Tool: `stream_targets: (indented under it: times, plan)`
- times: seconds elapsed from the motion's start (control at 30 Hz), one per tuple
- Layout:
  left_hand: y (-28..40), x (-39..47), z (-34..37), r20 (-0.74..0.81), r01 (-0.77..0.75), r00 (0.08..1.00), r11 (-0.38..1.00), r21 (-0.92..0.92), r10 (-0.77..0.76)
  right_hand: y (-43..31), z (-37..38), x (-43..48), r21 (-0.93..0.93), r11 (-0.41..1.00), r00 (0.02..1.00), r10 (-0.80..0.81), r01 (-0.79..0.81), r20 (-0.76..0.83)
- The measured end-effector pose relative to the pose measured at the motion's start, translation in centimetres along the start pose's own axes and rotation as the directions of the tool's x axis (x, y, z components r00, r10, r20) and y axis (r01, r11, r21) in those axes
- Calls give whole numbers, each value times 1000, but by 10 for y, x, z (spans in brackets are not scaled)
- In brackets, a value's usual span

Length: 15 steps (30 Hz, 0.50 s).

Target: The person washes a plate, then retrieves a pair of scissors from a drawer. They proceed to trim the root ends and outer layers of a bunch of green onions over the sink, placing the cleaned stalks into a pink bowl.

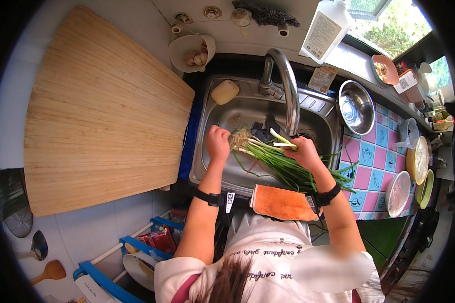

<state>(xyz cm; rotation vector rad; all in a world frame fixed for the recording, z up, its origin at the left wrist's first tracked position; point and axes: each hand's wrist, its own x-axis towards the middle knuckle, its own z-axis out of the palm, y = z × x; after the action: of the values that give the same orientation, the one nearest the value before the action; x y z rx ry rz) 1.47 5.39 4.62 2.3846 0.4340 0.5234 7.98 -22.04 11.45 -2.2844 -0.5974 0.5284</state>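
Note:
A bunch of green onions (276, 161) lies across the stainless steel sink (242, 113), its roots towards the left and its green tops reaching over the sink's right rim. My right hand (302, 151) is closed around a few stalks, whose white ends point up and left above the bunch. My left hand (217, 143) is beside the roots with its fingers curled; whether it pinches anything is hidden. Dark wet scraps or cloth (263, 130) lie in the basin behind the onions. An orange cloth (280, 202) hangs at the front edge of the sink.
A chrome faucet (294, 91) arches over the basin. A peeled root vegetable or potato (225, 92) sits at the back left corner. A big wooden board (110, 117) stands at left. A metal bowl (356, 108) and several dishes stand at right; a bowl with garlic (192, 53) hangs behind.

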Motion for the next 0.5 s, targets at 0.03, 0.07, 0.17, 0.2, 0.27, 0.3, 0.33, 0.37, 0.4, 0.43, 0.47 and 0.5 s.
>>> stream_targets:
  times: [0.03, 0.07, 0.17, 0.2, 0.27, 0.3, 0.33, 0.37, 0.4, 0.43, 0.47, 0.5]
  plan:
    - [-4, 3, -6, 35, 44, 998, 999, 23, -45, 1, -2, -1, 6, 1000, 1000, -1, 1, 0]
    - [-4, 5, -10, 97, 152, 982, 985, 80, -160, 1, -5, -2, 1, 1000, 1000, 2, -2, 1]
    - [15, 4, -9, 23, -267, 964, 960, 90, 266, 0, -6, -1, -19, 1000, 1000, -13, 13, 4]
    - [24, 2, -9, 110, -314, 943, 949, -16, 314, 0, -6, 0, -24, 1000, 1000, -8, 8, 8]
    - [44, -5, -9, 132, -382, 914, 924, -29, 383, -1, -4, 0, -21, 1000, 1000, -12, 13, 5]
    - [53, -8, -8, 124, -418, 900, 908, -23, 418, -1, -4, 1, -12, 1000, 1000, -22, 22, -6]
    - [60, -10, -7, 150, -443, 882, 895, -56, 446, -1, -3, 0, -9, 1000, 1000, -23, 23, -12]
    - [65, -12, -5, 158, -465, 868, 882, -76, 471, -1, -2, 0, 15, 1000, 1000, -21, 21, -14]
    - [68, -13, -5, 171, -494, 849, 866, -73, 499, 0, -2, 0, 32, 999, 1000, -15, 15, -15]
    - [68, -13, -4, 163, -513, 836, 852, -101, 523, 1, -1, 0, 48, 999, 1000, -8, 9, -17]
    - [68, -13, -3, 161, -539, 820, 836, -107, 549, 3, -1, 0, 65, 998, 1000, -5, 5, -13]
    - [67, -13, -1, 159, -564, 803, 818, -112, 575, 5, -1, 0, 82, 997, 1000, -1, 2, -10]
